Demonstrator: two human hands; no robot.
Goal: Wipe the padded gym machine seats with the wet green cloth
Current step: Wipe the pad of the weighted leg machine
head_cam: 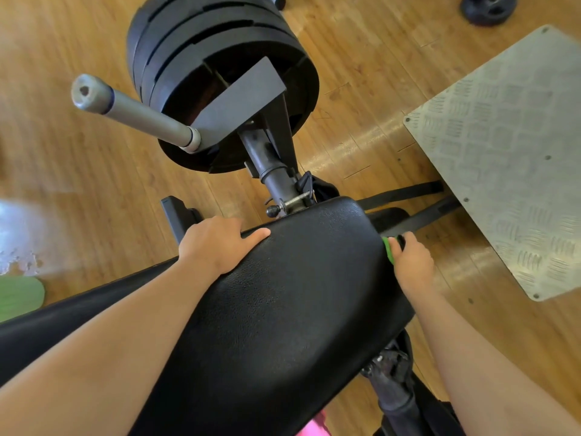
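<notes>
A black padded seat [289, 297] fills the lower middle of the head view. My left hand [217, 243] rests on its far left edge, thumb lying along the top and fingers curled over the rim. My right hand [412, 262] is at the seat's right side and grips the green cloth [388, 250], pressing it against the side of the pad. Only a thin strip of the cloth shows past the fingers.
A stack of black weight plates [220, 58] on a grey bar [135, 111] stands just beyond the seat. A steel tread footplate [509, 152] lies to the right on the wooden floor. Another black pad [63, 313] extends to the left. A loose plate [489, 7] lies far right.
</notes>
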